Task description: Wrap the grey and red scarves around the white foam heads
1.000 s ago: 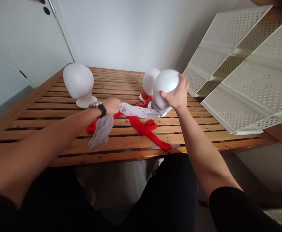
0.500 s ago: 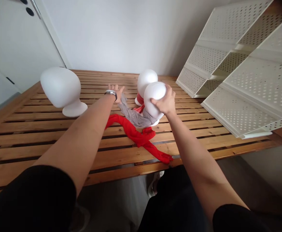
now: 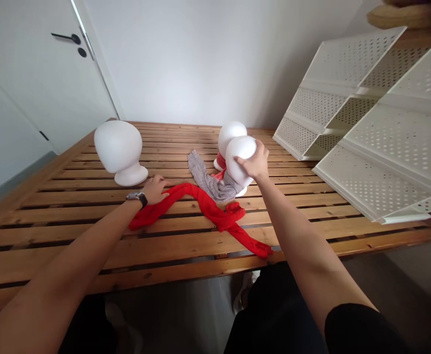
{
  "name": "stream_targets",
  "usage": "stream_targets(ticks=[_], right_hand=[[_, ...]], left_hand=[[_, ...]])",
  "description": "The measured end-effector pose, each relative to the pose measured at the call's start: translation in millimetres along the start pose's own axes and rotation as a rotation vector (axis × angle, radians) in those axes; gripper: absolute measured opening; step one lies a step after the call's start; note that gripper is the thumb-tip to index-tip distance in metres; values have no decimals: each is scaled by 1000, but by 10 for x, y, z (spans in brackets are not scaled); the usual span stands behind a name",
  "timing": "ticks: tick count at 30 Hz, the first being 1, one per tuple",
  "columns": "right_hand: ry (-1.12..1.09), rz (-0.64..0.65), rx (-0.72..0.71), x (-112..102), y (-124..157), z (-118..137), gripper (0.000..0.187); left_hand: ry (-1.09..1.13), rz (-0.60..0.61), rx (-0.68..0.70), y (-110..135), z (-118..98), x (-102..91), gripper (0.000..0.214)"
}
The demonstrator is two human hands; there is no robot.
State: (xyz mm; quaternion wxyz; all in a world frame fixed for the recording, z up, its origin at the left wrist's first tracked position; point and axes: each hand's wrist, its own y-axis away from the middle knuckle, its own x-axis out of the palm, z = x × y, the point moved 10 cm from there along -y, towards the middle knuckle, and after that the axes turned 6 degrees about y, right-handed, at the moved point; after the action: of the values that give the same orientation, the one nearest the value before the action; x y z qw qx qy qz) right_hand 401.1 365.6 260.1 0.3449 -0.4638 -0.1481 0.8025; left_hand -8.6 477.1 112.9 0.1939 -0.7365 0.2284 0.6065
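Note:
My right hand [image 3: 255, 161] grips the upper side of a white foam mannequin head [image 3: 239, 153], fingers curved round it. A grey scarf [image 3: 208, 179] wraps its neck, with a tail stretched out to the left over the slats. Just behind stands another white mannequin head [image 3: 231, 132] with a coral-red cloth [image 3: 220, 162] at its neck. My left hand [image 3: 154, 190], open with fingers extended, is at the upper edge of a long bright red scarf [image 3: 189, 191] lying across the slats. Left of it stands a third, bare mannequin head [image 3: 118, 147].
The wooden slatted bench [image 3: 171, 246] has gaps between its boards. White perforated metal racks [image 3: 381, 147] stand on its right end. Behind are a white wall [image 3: 200, 59] and a door [image 3: 27, 64] with a black handle [image 3: 66, 37].
My left hand has left the end of the grey scarf and moved left and nearer, to the red scarf. My right hand still grips the mannequin head. The view has shifted slightly.

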Motion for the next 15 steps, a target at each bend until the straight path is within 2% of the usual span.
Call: stream_targets(ticks=[4,7,10,12,13,15], right_hand=[[0,-41,-26,-60,58,-11,114],[12,-141,-77,-316,349,83,115],[-24,-178,-146,-606,967,287,109],[-67,-146,-173,-728,1500,424,99],[-93,-113,-179,-754,1769,480,95],[-125,-47,-185,-757,2251,563,94]], left_hand=[[101,-92,-97,474,456,-60,42],[105,-179,-323,769,959,-130,37],[123,-308,-624,977,1515,-249,53],[178,-387,-784,1030,1805,-324,81],[208,-414,-823,1008,1905,-360,97],[256,-416,-768,824,1987,-428,117]])
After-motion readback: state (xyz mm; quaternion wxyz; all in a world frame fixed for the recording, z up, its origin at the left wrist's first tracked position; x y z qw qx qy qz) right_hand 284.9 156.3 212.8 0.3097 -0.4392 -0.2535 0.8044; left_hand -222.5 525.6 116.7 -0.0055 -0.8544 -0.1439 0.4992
